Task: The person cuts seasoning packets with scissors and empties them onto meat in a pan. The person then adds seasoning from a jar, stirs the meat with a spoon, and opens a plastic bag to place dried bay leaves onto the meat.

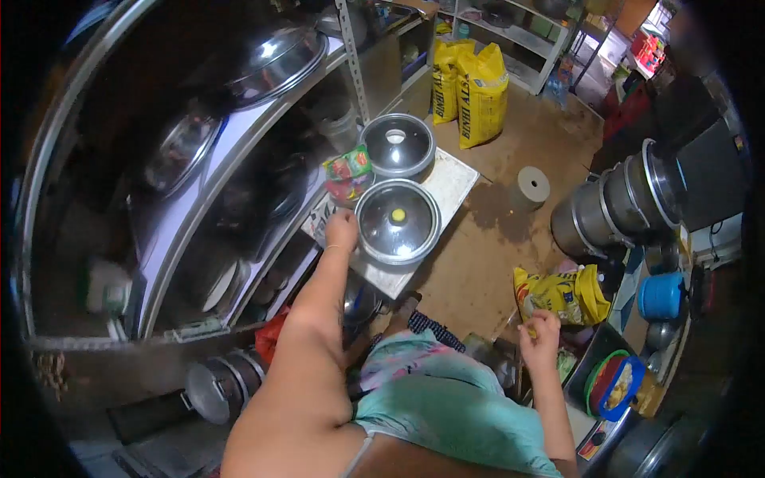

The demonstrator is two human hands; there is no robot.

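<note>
My left hand is closed at the left side of a pot with a glass lid and a yellow knob. Its fingers curl away from view, so what they hold, if anything, is hidden. Just beyond it, a green and red packet lies on top of a container at the table's edge. A second glass-lidded pot stands behind the first on the small white table. My right hand is closed at the right, with a small yellowish bit at its fingers, too small to name.
Shelves with metal lids curve along the left. Yellow sacks stand at the back. A white round object sits on the floor. Large stacked pots stand right, near a yellow bag and a blue-rimmed basin.
</note>
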